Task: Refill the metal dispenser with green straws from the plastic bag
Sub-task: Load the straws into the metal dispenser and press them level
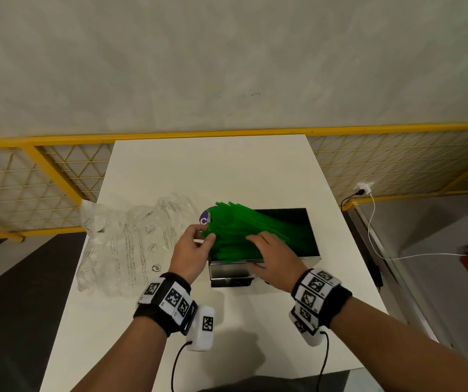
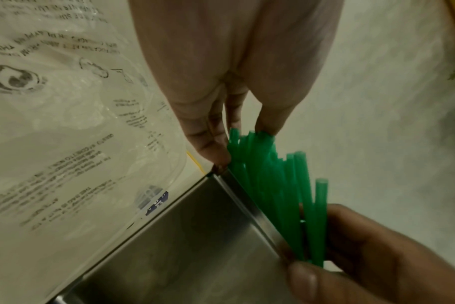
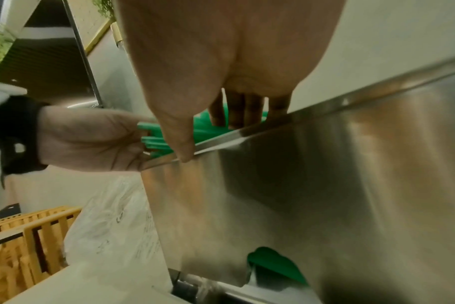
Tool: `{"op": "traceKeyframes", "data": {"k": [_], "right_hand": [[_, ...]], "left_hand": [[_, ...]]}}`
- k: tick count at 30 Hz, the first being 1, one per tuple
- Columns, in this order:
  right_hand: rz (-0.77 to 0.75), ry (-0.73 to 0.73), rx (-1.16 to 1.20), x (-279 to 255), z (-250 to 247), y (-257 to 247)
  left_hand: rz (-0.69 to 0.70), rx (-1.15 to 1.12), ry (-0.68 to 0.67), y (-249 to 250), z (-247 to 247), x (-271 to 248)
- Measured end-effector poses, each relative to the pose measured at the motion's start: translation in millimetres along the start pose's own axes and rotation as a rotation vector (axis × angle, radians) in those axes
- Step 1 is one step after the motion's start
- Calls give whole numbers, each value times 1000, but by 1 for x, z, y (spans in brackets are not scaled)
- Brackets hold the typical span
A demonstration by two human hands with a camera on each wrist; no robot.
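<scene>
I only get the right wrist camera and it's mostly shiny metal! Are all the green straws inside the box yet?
Observer: Not yet. In the head view the green straws lie slanted, and their left ends stick out over the left rim of the metal dispenser.
Operator: What's the other hand doing?
Observer: The left wrist view shows the left hand touching those raised straw ends with its fingertips.
Operator: Where's the bag?
Observer: The plastic bag lies crumpled on the white table, left of the dispenser. I see no straws in it.
</scene>
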State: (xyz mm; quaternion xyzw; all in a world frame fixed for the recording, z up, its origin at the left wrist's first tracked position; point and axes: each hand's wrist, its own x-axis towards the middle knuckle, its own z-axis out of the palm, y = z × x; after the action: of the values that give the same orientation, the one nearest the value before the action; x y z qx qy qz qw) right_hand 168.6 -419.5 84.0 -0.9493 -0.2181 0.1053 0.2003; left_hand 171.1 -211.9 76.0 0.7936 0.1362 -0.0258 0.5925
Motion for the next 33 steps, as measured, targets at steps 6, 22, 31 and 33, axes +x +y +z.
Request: {"op": "traceKeyframes", "data": {"k": [6,22,31,33], "right_hand": [[63,-14,-56,14,10,-8],[150,-112,115,28,8,-16],[110,-53,163,28,9,-21],[120,-27,211,30,7,-23]], "left_hand": [[-59,-67,-14,6,0,-1],[-117,-82,-57,13,1,-4],[-17,-120,-103,12,-6,-11],[0,-126,-55,15,-6,-9]]}}
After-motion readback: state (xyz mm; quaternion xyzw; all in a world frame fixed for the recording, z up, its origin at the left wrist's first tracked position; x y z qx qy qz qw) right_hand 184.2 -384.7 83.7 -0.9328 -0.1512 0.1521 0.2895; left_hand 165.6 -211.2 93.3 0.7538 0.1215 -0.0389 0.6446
